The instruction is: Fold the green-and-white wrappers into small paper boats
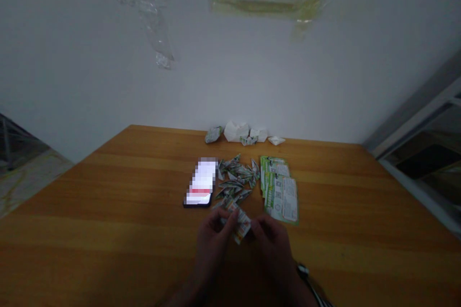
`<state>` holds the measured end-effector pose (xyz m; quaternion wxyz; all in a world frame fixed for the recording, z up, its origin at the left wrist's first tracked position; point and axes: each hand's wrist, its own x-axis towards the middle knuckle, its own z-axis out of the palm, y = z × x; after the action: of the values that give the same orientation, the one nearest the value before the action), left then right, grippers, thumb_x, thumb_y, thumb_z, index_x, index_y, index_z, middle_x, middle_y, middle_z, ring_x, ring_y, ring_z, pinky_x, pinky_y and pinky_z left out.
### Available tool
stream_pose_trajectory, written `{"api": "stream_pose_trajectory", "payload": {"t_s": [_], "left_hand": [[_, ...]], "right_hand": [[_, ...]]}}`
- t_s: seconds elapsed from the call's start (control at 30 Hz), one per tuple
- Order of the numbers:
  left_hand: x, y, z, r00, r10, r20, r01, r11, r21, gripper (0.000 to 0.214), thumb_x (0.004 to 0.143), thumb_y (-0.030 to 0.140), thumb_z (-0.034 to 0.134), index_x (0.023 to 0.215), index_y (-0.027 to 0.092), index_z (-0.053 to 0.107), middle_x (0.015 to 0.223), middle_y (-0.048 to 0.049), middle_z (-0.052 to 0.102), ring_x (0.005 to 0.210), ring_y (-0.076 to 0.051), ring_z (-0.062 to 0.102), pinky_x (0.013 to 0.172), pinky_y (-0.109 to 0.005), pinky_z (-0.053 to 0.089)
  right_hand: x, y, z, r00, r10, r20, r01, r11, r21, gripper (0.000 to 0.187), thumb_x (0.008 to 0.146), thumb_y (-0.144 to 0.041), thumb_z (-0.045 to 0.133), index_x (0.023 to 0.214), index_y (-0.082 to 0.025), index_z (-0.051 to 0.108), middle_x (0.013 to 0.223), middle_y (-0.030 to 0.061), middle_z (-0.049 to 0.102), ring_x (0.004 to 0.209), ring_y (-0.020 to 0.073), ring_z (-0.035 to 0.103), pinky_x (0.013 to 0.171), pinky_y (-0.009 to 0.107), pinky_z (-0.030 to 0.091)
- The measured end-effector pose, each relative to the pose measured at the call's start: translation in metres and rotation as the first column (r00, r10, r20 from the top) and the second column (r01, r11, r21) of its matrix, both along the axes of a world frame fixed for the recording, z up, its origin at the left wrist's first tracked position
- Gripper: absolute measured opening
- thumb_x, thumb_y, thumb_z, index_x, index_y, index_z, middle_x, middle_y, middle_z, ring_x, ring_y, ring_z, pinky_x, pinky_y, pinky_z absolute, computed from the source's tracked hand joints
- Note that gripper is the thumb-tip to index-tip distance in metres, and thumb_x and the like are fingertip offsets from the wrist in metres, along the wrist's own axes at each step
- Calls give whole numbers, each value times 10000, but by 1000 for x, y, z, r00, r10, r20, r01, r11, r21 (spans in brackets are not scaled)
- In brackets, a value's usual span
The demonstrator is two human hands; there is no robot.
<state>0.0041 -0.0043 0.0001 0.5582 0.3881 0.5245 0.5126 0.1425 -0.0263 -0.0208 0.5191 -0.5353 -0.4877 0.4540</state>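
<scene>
Between my two hands is a small folded piece of printed paper (242, 226), white with orange and green marks. My left hand (213, 237) pinches its left side between thumb and fingers. At its right edge, my right hand (272, 239) grips it with the fingertips. Just beyond lies a heap of folded paper pieces (236, 175), pointed and green-and-white. Right of the heap is a stack of flat green-and-white printed sheets (281, 196), overlapping each other. A phone (201, 184) with a lit, blurred screen lies left of the heap.
Along the back edge of the wooden table (108, 192), against the wall, sit crumpled white papers (236, 131), a crumpled green-and-white piece (213, 134) and a small folded white paper (276, 140). Tape (252, 5) clings to the wall. A metal-framed shelf (421, 153) stands at the right.
</scene>
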Motion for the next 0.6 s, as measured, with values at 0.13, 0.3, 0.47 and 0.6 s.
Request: {"api": "stream_pose_trajectory", "payload": {"t_s": [0.13,0.3,0.47,0.6], "left_hand": [[1,0,2,1000,-4,25,4,1000,-11,289,659,358,781,565,158,595,529,25,637,494,-112,553,498,-194,456],[3,-2,4,999,21,25,-20,1000,-10,301,650,357,789,552,158,586,503,37,616,481,-102,541,485,-178,443],[3,-3,2,1000,25,7,-26,1000,17,298,678,361,772,558,160,588,507,38,606,484,-99,537,485,-175,439],[3,-2,2,1000,15,23,-15,1000,-1,311,660,377,783,560,158,585,510,33,607,479,-103,537,471,-178,434]], "right_hand": [[3,-2,0,974,90,206,-108,991,75,341,930,-389,437,683,-179,541,609,-9,533,564,133,496,532,229,383],[5,-3,0,950,91,299,-135,982,132,330,949,-346,398,689,-183,518,594,-15,524,552,127,490,526,223,358],[3,-5,-2,902,23,430,-131,966,223,320,963,-290,361,683,-196,483,578,-25,507,513,116,473,496,215,339],[7,-2,-7,759,-88,645,-185,921,343,308,966,-241,334,709,-195,497,586,-9,534,502,125,485,504,231,338]]}}
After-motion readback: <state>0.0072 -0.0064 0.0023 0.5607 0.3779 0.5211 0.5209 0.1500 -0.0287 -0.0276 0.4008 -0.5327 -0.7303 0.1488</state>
